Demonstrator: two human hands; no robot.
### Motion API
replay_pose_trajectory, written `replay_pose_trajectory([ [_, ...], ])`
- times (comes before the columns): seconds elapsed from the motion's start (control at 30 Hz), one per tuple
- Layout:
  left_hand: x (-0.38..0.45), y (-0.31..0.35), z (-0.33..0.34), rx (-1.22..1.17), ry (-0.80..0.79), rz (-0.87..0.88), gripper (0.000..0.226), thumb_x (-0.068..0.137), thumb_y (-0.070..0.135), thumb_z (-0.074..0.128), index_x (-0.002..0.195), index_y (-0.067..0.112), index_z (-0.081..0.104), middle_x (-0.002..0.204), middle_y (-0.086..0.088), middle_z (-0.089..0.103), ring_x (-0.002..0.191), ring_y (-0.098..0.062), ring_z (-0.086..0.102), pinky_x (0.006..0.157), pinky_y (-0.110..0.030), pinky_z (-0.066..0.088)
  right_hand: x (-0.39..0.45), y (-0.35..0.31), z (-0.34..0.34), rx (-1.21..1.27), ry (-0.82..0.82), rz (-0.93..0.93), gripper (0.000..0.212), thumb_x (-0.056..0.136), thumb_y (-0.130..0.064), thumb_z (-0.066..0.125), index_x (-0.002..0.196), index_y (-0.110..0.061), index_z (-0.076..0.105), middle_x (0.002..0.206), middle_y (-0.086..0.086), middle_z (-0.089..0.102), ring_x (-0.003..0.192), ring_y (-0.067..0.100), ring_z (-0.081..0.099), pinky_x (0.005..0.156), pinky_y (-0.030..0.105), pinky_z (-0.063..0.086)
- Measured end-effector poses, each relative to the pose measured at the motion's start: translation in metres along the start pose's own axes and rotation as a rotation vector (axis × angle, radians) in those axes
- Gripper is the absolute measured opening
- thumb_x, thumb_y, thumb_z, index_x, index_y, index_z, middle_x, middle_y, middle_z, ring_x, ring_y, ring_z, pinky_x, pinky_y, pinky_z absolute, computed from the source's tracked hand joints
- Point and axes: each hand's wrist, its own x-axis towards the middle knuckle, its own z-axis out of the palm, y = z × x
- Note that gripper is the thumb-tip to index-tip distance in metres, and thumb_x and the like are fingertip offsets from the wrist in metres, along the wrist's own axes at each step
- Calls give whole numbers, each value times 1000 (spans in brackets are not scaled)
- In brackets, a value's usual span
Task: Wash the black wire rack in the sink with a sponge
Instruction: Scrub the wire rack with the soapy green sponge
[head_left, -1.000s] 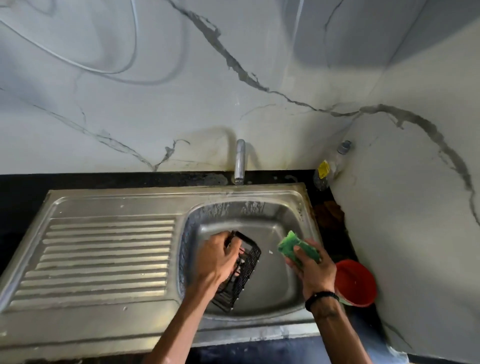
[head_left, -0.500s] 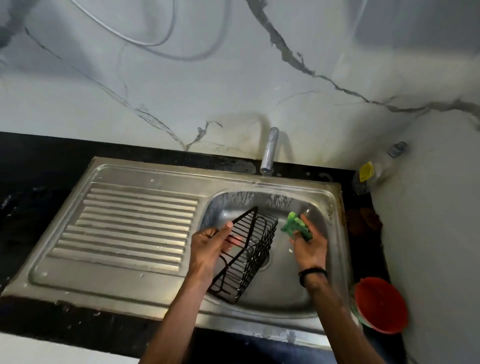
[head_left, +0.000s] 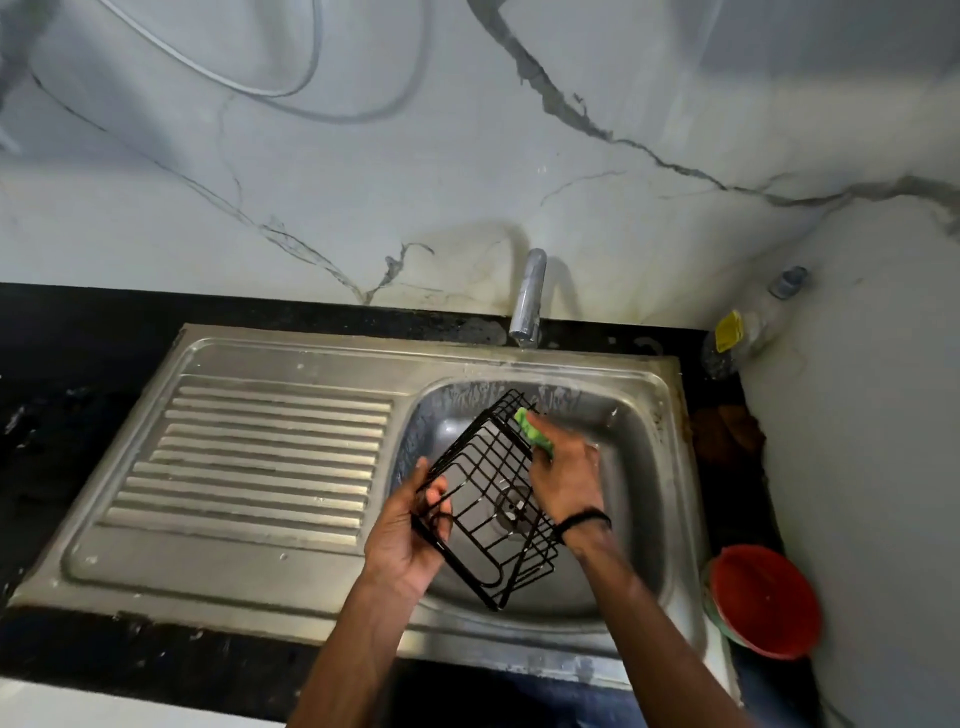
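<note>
White marble-veined walls meet in a corner behind a black tabletop (head_left: 78, 395) that carries a stainless steel sink (head_left: 660, 467), its ribbed drainboard (head_left: 270, 457) stretching toward 9 o'clock and a chrome tap (head_left: 527, 301) standing at 12 o'clock over the basin. A person holds a black wire rack (head_left: 488, 499) tilted above the basin, the drain visible through its bars. The left hand (head_left: 402, 535), at 8 o'clock from the rack's centre, is closed on the rack's near-left edge, thumb hooked over the frame. The right hand (head_left: 563, 478), wearing a dark band at the wrist, is wrapped around a green sponge (head_left: 532, 428) and presses it against the rack's far corner, at roughly 1 o'clock. Whether the rack's lower corner touches the basin wall cannot be told. A clear plastic bottle (head_left: 743, 332) with a yellow label leans into the wall corner at 2 o'clock from the basin. A red bowl (head_left: 763, 600) sits on the tabletop at 4 o'clock, just beside the sink's right rim. A pale hose loops across the wall at the top.
</note>
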Motion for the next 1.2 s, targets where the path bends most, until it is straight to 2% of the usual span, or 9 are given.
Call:
replay_pose_trajectory([
  [0.17, -6, -18, -21, -40, -22, -66, 24, 97, 19, 67, 105, -1, 77, 51, 4, 58, 39, -7, 59, 34, -16, 46, -13, 6, -5, -50, -55, -39, 63, 93, 10, 55, 140, -32, 55, 151, 4, 49, 110, 17, 68, 91, 34, 59],
  [0.4, -8, -27, -29, -113, -69, -51, 29, 102, 21, 61, 119, 5, 77, 52, 6, 58, 41, -5, 62, 34, -17, 46, -25, -10, -1, -186, -63, -200, 63, 91, 16, 49, 135, -28, 61, 151, 2, 50, 136, 14, 50, 112, 23, 40],
  [0.53, -6, -25, -23, -158, -78, -19, 23, 99, 20, 61, 112, 5, 73, 49, 4, 57, 41, -8, 63, 33, -20, 48, -84, -18, -9, -228, -122, -443, 52, 86, 16, 54, 128, -13, 68, 136, 9, 63, 131, 24, 56, 110, 39, 46],
  [0.6, -4, -24, -26, -148, -77, -13, 22, 103, 19, 57, 107, 4, 71, 48, 4, 55, 40, -11, 63, 33, -21, 49, -104, -16, -21, -235, -185, -462, 60, 85, 17, 56, 127, -23, 69, 138, 0, 63, 130, -1, 52, 111, 16, 39],
  [0.67, -6, -26, -27, -146, -125, -9, 24, 104, 19, 56, 111, -1, 69, 52, 1, 60, 42, -13, 65, 34, -24, 52, -102, -21, -40, -144, -254, -350, 54, 91, 4, 59, 121, -40, 71, 137, -7, 61, 119, -12, 52, 96, 2, 40],
  [0.8, -11, -34, -23, -101, -151, -31, 34, 102, 21, 60, 122, -4, 69, 75, -11, 72, 46, -15, 66, 34, -23, 50, -33, -40, -56, -120, -56, -237, 56, 98, 1, 53, 139, -37, 56, 131, -8, 58, 75, -1, 67, 65, 11, 55],
  [0.97, -12, -34, -10, -34, -120, -64, 32, 94, 22, 64, 111, -2, 77, 63, -4, 73, 43, -13, 65, 35, -20, 47, 39, -47, -25, -234, -113, -142, 47, 104, -10, 46, 150, -22, 44, 152, 12, 47, 135, 26, 51, 116, 41, 39],
  [1.03, -11, -35, -4, -40, -106, -46, 23, 89, 20, 65, 93, 1, 78, 54, 0, 66, 41, -14, 63, 34, -19, 46, 29, -40, -9, -349, -152, -181, 53, 104, -4, 41, 155, -19, 35, 161, 10, 33, 149, 25, 31, 123, 37, 21],
  [1.2, 3, -34, 3, -92, -120, 28, 25, 90, 20, 63, 75, 3, 74, 42, 3, 54, 41, -14, 64, 34, -22, 49, -52, -24, -9, -404, -214, -446, 72, 97, 11, 36, 160, -22, 23, 168, 0, 16, 155, 13, 7, 127, 33, 14],
])
